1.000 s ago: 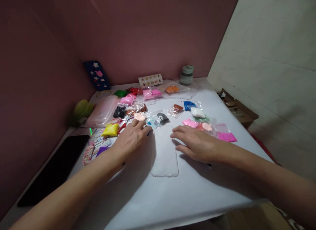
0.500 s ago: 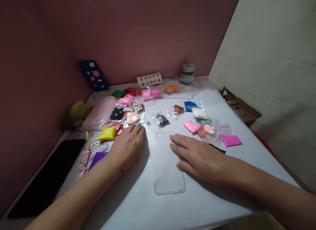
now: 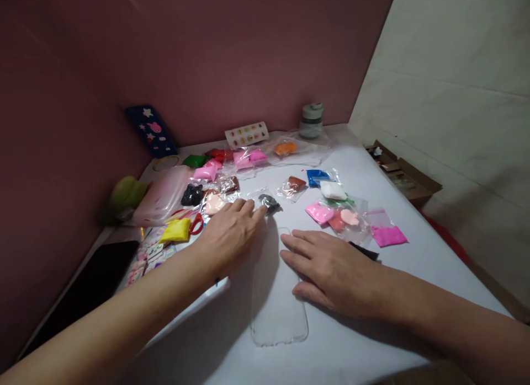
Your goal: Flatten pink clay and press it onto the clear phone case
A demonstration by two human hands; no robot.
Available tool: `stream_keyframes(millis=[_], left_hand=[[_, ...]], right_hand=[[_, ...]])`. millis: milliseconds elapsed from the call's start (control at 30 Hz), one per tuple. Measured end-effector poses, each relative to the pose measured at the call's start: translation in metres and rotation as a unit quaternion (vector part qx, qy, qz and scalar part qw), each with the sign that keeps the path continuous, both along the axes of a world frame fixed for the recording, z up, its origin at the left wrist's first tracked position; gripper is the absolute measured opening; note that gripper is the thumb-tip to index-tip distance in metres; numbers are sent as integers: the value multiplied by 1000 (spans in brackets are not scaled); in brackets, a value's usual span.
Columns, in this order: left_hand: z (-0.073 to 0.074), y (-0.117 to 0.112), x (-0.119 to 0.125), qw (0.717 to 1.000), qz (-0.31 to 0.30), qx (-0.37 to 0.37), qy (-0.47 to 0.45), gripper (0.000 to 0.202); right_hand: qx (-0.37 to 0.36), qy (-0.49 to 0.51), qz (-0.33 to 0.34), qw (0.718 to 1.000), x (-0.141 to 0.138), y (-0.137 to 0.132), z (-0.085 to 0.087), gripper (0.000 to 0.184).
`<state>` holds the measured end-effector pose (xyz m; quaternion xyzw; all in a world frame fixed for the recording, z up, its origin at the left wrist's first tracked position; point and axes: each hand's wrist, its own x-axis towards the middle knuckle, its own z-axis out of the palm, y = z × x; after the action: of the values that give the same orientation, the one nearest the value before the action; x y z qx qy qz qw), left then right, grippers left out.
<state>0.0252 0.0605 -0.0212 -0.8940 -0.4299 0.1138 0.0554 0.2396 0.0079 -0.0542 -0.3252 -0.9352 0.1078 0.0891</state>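
Left hand (image 3: 234, 230) and right hand (image 3: 335, 269), loosely open, no grip visible, flank a clear case (image 3: 279, 316), probably light, pliant; best held by side edges.

I see both forearms (image 3: 144, 305) bare and slender, tapering toward the wrists (image 3: 376, 291). The left hand (image 3: 232, 230) and right hand (image 3: 331, 269) are bare too, with slim fingers (image 3: 298, 262)
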Motion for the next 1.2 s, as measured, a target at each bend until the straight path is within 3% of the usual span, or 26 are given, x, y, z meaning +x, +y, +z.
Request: stream_keyframes(millis=[133,233,333,433,500,567,667,767,833,967,1100,1200], left_hand=[[-13,23,15,1000,-1,4,10,59],[-15,40,19,1000,9,27,8,58],[-8,45,18,997,32,66,-7,51],[4,26,13,998,23,60,-19,39],[11,2,7,998,9,52,-36,37],[13,-27,0,992,-26,56,-114,37],[7,-67,-10,974,-104,84,-181,44],[-8,-92,-15,968,-185,51,-164,68],[-17,-97,-13,975,-176,32,-129,72],[-27,-90,-5,988,-113,-23,-99,55],[-23,-83,6,988,-98,-10,-115,47],[-15,-88,13,975,-114,2,-190,34]], right_hand=[[2,13,-4,1000,4,5,2,31],[18,11,-40,999,13,10,9,22],[46,-21,-89,995,28,14,20,22],[48,-72,-140,986,46,12,29,23],[31,-97,-148,984,55,8,30,27],[13,-104,-132,986,59,3,27,28],[-7,-95,-104,990,59,-4,21,23],[-7,-80,-85,993,54,-9,18,17],[-9,-71,-73,995,51,-11,19,15],[-15,-57,-63,996,48,-13,16,14],[-26,-38,-53,998,49,-10,6,17],[-41,-11,-30,999,41,-7,3,14]])
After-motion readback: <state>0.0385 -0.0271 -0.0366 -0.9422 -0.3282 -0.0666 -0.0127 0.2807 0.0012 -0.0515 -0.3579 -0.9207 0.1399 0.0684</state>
